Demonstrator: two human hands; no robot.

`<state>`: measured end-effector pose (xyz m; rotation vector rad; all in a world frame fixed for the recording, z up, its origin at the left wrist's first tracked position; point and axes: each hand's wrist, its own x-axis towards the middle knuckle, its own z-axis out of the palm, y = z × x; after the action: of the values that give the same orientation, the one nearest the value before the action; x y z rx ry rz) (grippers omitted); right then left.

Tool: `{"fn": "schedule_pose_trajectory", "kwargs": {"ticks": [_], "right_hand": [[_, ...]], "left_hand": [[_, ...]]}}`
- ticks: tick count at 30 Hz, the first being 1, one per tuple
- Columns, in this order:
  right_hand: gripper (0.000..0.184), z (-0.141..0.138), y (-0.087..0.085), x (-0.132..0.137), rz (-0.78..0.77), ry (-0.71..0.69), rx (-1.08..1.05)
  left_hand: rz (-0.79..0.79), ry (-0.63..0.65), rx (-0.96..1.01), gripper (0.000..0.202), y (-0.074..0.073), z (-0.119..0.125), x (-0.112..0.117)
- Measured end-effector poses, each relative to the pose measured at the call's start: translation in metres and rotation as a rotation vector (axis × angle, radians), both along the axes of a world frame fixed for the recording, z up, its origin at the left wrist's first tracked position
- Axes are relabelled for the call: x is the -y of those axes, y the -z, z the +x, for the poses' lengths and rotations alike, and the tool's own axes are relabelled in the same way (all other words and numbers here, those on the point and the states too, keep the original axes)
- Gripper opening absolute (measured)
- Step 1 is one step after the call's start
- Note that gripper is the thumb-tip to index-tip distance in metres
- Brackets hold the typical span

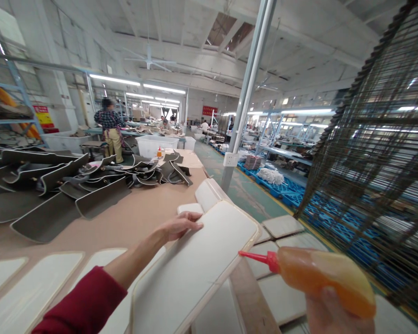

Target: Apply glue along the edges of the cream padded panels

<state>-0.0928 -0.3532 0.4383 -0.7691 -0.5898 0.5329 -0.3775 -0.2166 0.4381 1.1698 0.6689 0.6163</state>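
A large white panel with cut corners and a tan rim lies tilted in front of me. My left hand grips its far left edge, thumb on top and fingers underneath. In my right hand is a squeeze bottle of amber liquid, probably glue, held on its side. Its red nozzle tip meets the panel's right edge, where a glossy line runs along the rim towards the far corner. More white panels lie flat on the brown table to the left.
Curved dark grey pieces with pale edges are heaped at the left. Another amber bottle stands farther back. White panels lie at the lower right. A metal post and wire racks rise on the right. A person stands at a far table.
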Motion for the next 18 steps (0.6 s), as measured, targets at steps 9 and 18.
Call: {"fn": "schedule_pose_trajectory", "kwargs": {"ticks": [9,18], "right_hand": [[0.039,-0.0014,0.0006,0.0011,0.036,-0.120,0.051],[0.049,-0.0055,-0.0004,0.0073,0.026,-0.136,0.060]], "left_hand": [[-0.015,-0.026,-0.026,0.043,-0.0067,0.0026,0.0037],[-0.024,-0.029,-0.046,0.047,-0.0077,0.0059,0.0017]]}}
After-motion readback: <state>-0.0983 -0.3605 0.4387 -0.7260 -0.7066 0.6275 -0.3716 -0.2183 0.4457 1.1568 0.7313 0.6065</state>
